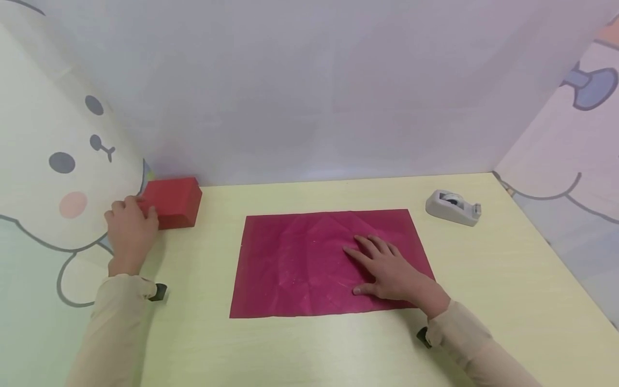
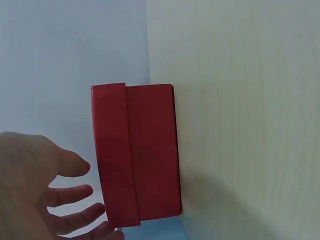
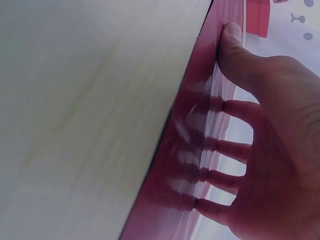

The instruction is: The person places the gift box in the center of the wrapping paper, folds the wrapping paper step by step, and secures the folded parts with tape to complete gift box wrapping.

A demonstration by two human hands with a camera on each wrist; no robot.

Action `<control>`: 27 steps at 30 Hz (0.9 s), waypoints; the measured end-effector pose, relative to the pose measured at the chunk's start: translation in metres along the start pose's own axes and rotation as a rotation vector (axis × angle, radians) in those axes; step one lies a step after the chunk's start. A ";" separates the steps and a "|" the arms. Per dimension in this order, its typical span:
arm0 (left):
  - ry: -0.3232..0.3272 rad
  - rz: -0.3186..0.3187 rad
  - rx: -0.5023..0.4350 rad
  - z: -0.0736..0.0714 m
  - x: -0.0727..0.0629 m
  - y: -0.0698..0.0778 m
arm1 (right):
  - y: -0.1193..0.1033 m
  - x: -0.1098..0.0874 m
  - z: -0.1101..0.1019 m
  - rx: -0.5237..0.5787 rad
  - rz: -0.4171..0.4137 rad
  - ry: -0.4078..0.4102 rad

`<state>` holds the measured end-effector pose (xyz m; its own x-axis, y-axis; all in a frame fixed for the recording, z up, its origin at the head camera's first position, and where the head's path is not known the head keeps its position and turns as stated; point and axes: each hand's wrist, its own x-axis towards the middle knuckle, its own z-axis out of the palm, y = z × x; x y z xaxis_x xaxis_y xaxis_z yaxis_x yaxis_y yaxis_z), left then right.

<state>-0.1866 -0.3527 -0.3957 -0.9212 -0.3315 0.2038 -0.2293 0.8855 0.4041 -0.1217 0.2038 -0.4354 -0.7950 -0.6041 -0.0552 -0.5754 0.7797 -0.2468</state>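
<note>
A red lidded box [image 1: 171,201] stands at the far left corner of the table. My left hand [image 1: 131,228] is at its left side; in the left wrist view the fingers of the left hand [image 2: 47,190] reach toward the lid [image 2: 114,155], with the thumb apart from it. Whether the lower fingertips touch the box is unclear. A creased magenta sheet of paper [image 1: 290,263] lies flat in the middle. On its right part rests my right hand [image 1: 389,271], fingers spread; the right wrist view shows fingertips and thumb [image 3: 234,52] touching the glossy sheet.
A grey tape dispenser [image 1: 453,207] with a roll sits at the back right of the pale wooden table [image 1: 338,355]. Behind the table stands a plain pale backdrop [image 1: 309,97]. Printed cartoon panels [image 1: 38,134] flank both sides, the left one close beside the box.
</note>
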 end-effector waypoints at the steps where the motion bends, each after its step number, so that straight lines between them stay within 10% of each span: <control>1: -0.011 -0.009 -0.001 0.001 0.001 -0.002 | 0.000 0.000 0.000 0.001 0.000 0.000; 18: -0.228 -0.213 -0.175 0.004 0.014 -0.021 | 0.003 0.000 0.003 0.015 0.007 -0.006; 27: -0.223 -0.293 -0.260 0.002 0.013 -0.022 | 0.004 0.001 0.006 0.005 0.007 -0.012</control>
<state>-0.1942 -0.3761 -0.4038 -0.8810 -0.4526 -0.1380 -0.4299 0.6438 0.6330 -0.1238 0.2058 -0.4420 -0.7964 -0.6009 -0.0687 -0.5691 0.7830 -0.2512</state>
